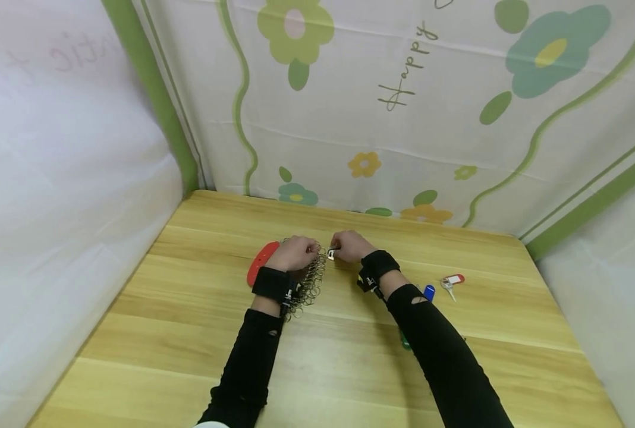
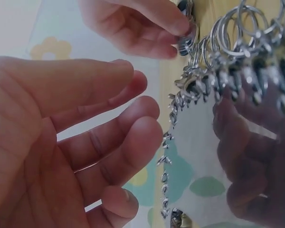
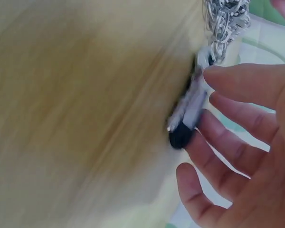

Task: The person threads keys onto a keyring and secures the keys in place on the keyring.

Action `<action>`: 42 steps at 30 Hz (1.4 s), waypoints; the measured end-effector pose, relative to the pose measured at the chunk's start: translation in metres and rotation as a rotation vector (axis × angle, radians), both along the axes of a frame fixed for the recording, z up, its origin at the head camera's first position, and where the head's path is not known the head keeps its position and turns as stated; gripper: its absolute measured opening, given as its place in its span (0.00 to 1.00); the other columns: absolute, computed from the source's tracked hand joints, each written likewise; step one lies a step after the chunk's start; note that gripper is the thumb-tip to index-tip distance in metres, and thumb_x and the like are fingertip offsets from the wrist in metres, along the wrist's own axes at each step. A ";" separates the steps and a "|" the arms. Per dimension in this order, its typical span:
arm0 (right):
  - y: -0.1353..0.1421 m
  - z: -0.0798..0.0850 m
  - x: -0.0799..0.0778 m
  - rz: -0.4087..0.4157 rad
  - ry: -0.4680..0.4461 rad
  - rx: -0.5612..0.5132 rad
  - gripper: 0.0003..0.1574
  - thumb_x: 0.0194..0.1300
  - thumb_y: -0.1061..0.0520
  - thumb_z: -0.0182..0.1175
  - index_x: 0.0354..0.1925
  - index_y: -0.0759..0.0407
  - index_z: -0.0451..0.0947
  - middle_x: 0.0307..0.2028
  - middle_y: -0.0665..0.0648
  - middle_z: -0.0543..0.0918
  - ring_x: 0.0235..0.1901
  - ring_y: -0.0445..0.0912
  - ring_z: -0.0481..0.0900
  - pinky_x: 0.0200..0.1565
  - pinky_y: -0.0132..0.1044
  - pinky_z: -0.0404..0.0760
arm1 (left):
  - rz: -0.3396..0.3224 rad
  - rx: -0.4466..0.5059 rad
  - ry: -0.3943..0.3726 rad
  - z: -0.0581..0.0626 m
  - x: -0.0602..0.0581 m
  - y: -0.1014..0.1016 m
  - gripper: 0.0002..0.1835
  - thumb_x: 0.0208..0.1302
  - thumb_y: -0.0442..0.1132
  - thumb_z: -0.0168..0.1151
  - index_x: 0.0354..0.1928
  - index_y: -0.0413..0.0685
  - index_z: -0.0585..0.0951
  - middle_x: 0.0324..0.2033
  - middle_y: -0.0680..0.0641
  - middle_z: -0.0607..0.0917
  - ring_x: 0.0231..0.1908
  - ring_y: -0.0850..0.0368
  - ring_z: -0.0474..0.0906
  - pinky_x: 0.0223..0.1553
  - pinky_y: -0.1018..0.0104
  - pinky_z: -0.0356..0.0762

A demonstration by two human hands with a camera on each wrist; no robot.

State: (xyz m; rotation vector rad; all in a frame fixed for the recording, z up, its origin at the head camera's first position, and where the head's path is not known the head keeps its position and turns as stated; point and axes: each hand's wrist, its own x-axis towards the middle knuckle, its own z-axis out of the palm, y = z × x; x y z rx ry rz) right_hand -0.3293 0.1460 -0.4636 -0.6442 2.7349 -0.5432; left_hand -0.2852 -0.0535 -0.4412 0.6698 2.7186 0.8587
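Observation:
In the head view my left hand [image 1: 294, 254] is over a red plate [image 1: 260, 263] with a curved row of metal rings [image 1: 311, 285] along its right side. The left wrist view shows this hand's fingers loosely bent beside the linked rings [image 2: 228, 40] and a mirror-like surface [image 2: 199, 147] that reflects them; nothing shows between thumb and fingers. To the right, my right hand [image 1: 352, 246] pinches a key with a black tag [image 3: 187, 111] between thumb and fingers. The upper end of this tag meets the cluster of rings [image 3: 223, 28] in the right wrist view.
On the wooden table [image 1: 189, 309], right of my right forearm, lies a key with a red tag [image 1: 453, 279]. A blue tag [image 1: 429, 292] and a green tag [image 1: 405, 340] are partly hidden by the sleeve. Patterned fabric walls [image 1: 317, 119] enclose the table.

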 end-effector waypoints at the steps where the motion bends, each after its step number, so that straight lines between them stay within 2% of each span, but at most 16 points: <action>1: 0.003 0.000 0.000 0.002 0.010 -0.012 0.12 0.64 0.60 0.59 0.46 0.61 0.78 0.41 0.57 0.81 0.40 0.50 0.78 0.44 0.43 0.76 | 0.004 0.000 0.002 0.000 0.000 -0.001 0.12 0.70 0.37 0.51 0.27 0.41 0.74 0.17 0.51 0.65 0.19 0.57 0.59 0.29 0.64 0.60; 5: 0.020 0.009 0.003 -0.008 0.029 -0.036 0.15 0.66 0.60 0.55 0.50 0.65 0.77 0.44 0.61 0.80 0.43 0.52 0.78 0.45 0.45 0.76 | 0.008 -0.008 -0.005 0.007 -0.001 -0.005 0.11 0.70 0.35 0.50 0.31 0.39 0.78 0.18 0.49 0.71 0.19 0.56 0.65 0.28 0.64 0.63; 8: 0.039 0.017 0.008 -0.018 0.036 -0.031 0.17 0.67 0.59 0.53 0.50 0.67 0.76 0.45 0.63 0.80 0.45 0.54 0.77 0.47 0.47 0.75 | -0.014 -0.064 0.011 0.013 -0.002 -0.008 0.12 0.70 0.36 0.50 0.31 0.41 0.80 0.19 0.49 0.74 0.20 0.57 0.68 0.28 0.64 0.65; 10: 0.053 0.022 0.014 -0.021 0.041 -0.019 0.17 0.68 0.58 0.53 0.49 0.68 0.76 0.44 0.64 0.80 0.44 0.55 0.78 0.46 0.48 0.75 | -0.032 -0.117 0.029 0.017 -0.002 -0.009 0.14 0.69 0.35 0.50 0.25 0.43 0.78 0.16 0.50 0.72 0.18 0.58 0.65 0.27 0.65 0.63; 13: 0.073 0.025 0.023 -0.020 0.052 0.012 0.16 0.67 0.59 0.54 0.48 0.68 0.76 0.41 0.64 0.80 0.40 0.54 0.78 0.43 0.47 0.76 | -0.066 -0.173 0.067 0.022 -0.001 -0.011 0.20 0.67 0.31 0.48 0.15 0.48 0.70 0.12 0.53 0.61 0.15 0.60 0.55 0.23 0.67 0.57; 16: 0.090 0.027 0.034 -0.017 0.055 0.042 0.15 0.67 0.58 0.54 0.47 0.68 0.77 0.38 0.62 0.80 0.36 0.51 0.78 0.39 0.45 0.76 | -0.108 -0.213 0.093 0.025 0.001 -0.016 0.21 0.66 0.30 0.47 0.13 0.50 0.62 0.13 0.52 0.55 0.16 0.59 0.50 0.22 0.67 0.54; 22: 0.116 0.030 0.057 -0.006 0.092 0.078 0.12 0.66 0.60 0.55 0.44 0.68 0.78 0.35 0.61 0.81 0.31 0.49 0.78 0.35 0.43 0.76 | -0.225 -0.280 0.149 0.018 0.006 -0.026 0.14 0.68 0.32 0.51 0.22 0.49 0.70 0.20 0.50 0.66 0.21 0.58 0.61 0.27 0.66 0.60; 27: 0.140 0.030 0.072 -0.027 0.098 0.126 0.11 0.63 0.64 0.54 0.42 0.67 0.78 0.33 0.59 0.81 0.25 0.46 0.76 0.30 0.41 0.76 | -0.296 -0.211 0.268 0.011 0.008 -0.033 0.18 0.65 0.29 0.52 0.17 0.49 0.65 0.19 0.49 0.62 0.21 0.57 0.57 0.26 0.65 0.55; 29: 0.150 0.029 0.080 -0.038 0.069 0.137 0.10 0.63 0.64 0.55 0.42 0.67 0.78 0.31 0.57 0.80 0.23 0.44 0.75 0.28 0.39 0.75 | -0.315 -0.199 0.282 0.007 0.009 -0.033 0.20 0.65 0.30 0.52 0.16 0.51 0.64 0.18 0.50 0.62 0.20 0.58 0.57 0.25 0.66 0.56; 33: 0.168 0.025 0.099 -0.004 0.064 0.133 0.10 0.61 0.68 0.55 0.41 0.66 0.78 0.31 0.56 0.79 0.28 0.46 0.77 0.31 0.41 0.76 | -0.327 -0.215 0.278 0.005 0.014 -0.030 0.20 0.65 0.31 0.54 0.15 0.52 0.67 0.17 0.51 0.63 0.19 0.59 0.60 0.23 0.67 0.58; 34: 0.172 0.023 0.104 0.007 0.074 0.127 0.11 0.59 0.69 0.54 0.41 0.66 0.78 0.31 0.56 0.79 0.29 0.46 0.77 0.32 0.41 0.76 | -0.312 -0.244 0.253 0.006 0.016 -0.028 0.18 0.65 0.31 0.55 0.16 0.51 0.68 0.18 0.51 0.65 0.20 0.58 0.61 0.24 0.67 0.59; 37: 0.182 0.016 0.120 0.025 0.102 0.097 0.16 0.53 0.74 0.55 0.40 0.64 0.80 0.34 0.57 0.78 0.32 0.47 0.76 0.34 0.41 0.76 | -0.297 -0.278 0.259 0.005 0.019 -0.025 0.16 0.65 0.32 0.57 0.19 0.50 0.69 0.19 0.51 0.66 0.21 0.58 0.61 0.26 0.67 0.58; 42: 0.191 0.009 0.132 0.038 0.160 0.074 0.18 0.53 0.74 0.56 0.41 0.62 0.82 0.38 0.59 0.78 0.36 0.49 0.77 0.38 0.43 0.78 | -0.293 -0.318 0.267 0.006 0.018 -0.023 0.13 0.66 0.32 0.56 0.23 0.49 0.71 0.21 0.51 0.68 0.23 0.58 0.61 0.28 0.66 0.59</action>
